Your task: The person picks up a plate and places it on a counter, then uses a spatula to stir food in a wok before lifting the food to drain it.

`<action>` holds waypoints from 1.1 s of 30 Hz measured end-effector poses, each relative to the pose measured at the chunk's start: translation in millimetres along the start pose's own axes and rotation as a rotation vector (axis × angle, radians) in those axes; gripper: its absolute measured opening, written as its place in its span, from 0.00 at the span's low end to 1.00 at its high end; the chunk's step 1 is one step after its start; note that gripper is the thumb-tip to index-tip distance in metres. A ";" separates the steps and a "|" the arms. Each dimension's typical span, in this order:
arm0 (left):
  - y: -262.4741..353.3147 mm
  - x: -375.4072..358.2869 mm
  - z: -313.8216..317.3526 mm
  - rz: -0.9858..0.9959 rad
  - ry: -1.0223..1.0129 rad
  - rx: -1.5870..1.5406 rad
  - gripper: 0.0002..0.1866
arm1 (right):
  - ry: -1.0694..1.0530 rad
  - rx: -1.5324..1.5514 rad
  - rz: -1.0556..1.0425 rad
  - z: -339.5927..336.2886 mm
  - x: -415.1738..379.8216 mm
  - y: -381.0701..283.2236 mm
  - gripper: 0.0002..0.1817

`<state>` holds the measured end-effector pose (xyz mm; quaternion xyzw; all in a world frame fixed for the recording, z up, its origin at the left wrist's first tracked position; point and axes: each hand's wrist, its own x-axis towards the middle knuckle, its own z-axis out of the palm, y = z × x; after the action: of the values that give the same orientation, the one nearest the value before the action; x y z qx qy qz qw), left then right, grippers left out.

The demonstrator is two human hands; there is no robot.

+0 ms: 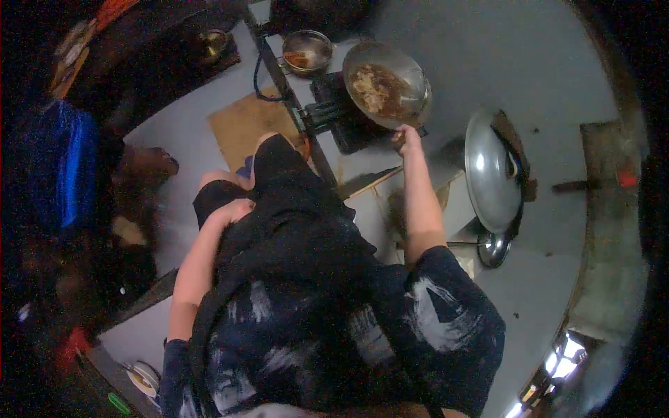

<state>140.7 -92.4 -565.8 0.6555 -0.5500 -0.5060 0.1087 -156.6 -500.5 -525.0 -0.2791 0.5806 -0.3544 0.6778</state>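
The left hand (237, 210) lies on the black clothing (286, 209) over the lap, fingers curled; whether it holds anything, I cannot tell. To the right, a round metal utensil (494, 249) lies at the near end of a large silver dome (488, 174), which rests on the grey surface (529, 83), well in from its right edge. Farther forward, the right hand (406, 138) is closed around the near edge of the wok (418, 111), at its handle. The wok tilts over the black stove (347, 129), by the left edge of the grey surface; brownish liquid and pale, lumpy pieces (373, 89) lie inside. Beyond the knees, a brown board (240, 125) lies left of the dark strip along that edge. Farther off, 1 metal bowl (307, 52) with reddish-brown contents sits left of the wok, near the edge's far end. At far left, 1 other person (73, 167) in blue shows dimly.
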 end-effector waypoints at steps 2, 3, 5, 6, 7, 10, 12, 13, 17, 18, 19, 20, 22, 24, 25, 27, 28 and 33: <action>4.8 -5.9 -1.1 0.025 0.053 -0.001 0.19 | -0.039 -0.041 0.056 7.3 -6.1 -4.2 0.09; 8.0 -8.5 -3.6 0.034 0.055 0.007 0.20 | -0.143 0.019 0.142 9.5 -8.1 -3.5 0.10; 5.9 -7.2 -3.7 0.037 0.051 0.016 0.20 | -0.245 0.084 0.235 13.9 -11.7 -1.3 0.12; -1.8 -1.2 1.0 0.069 0.071 0.020 0.20 | -0.260 0.111 0.262 19.2 -13.6 1.6 0.12; -10.9 2.1 5.4 0.101 0.091 0.024 0.20 | -0.275 0.138 0.289 24.4 -16.0 5.2 0.12; 1.3 -7.7 -3.0 0.198 0.179 0.058 0.21 | -0.304 0.009 0.184 40.4 -37.5 4.7 0.12; -3.8 -2.8 0.3 0.139 0.128 0.055 0.20 | -0.334 -0.010 0.168 44.4 -41.3 8.9 0.12; -6.0 -1.4 3.1 0.081 0.074 0.051 0.20 | -0.360 -0.029 0.151 44.9 -45.8 10.7 0.11; -14.8 -1.6 14.7 0.016 0.101 0.021 0.19 | -0.286 -0.116 0.131 45.9 -68.7 13.7 0.11; -17.3 -3.0 17.4 0.038 0.111 -0.014 0.19 | -0.290 -0.159 0.078 44.8 -77.1 13.7 0.10; -20.2 -3.8 19.0 0.060 0.121 -0.048 0.19 | -0.293 -0.201 0.026 44.0 -85.8 14.0 0.09; -21.6 -4.6 18.6 0.062 0.121 -0.048 0.19 | -0.296 -0.243 -0.025 43.2 -93.1 15.7 0.08; -24.8 -4.7 18.1 0.047 0.070 0.004 0.20 | -0.264 -0.306 -0.052 40.6 -100.6 23.6 0.06; -18.5 -12.2 17.4 0.071 0.120 -0.008 0.20 | -0.155 -0.423 -0.146 42.3 -115.2 30.9 0.09; -15.3 -15.1 16.8 0.094 0.168 -0.021 0.21 | -0.132 -0.449 -0.148 40.9 -123.3 31.5 0.12; -19.3 -13.8 17.9 0.096 0.174 -0.025 0.20 | -0.133 -0.393 -0.116 34.9 -130.7 33.5 0.11; -22.0 -12.0 18.7 0.097 0.185 -0.032 0.20 | -0.137 -0.340 -0.087 33.1 -131.7 32.8 0.10; -39.0 -9.6 22.3 0.162 0.157 -0.006 0.20 | -0.118 -0.380 -0.084 8.9 -112.3 28.9 0.07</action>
<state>148.2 -60.8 -598.2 0.6460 -0.5895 -0.4445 0.1939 -151.7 -393.3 -480.1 -0.4464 0.5841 -0.2493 0.6304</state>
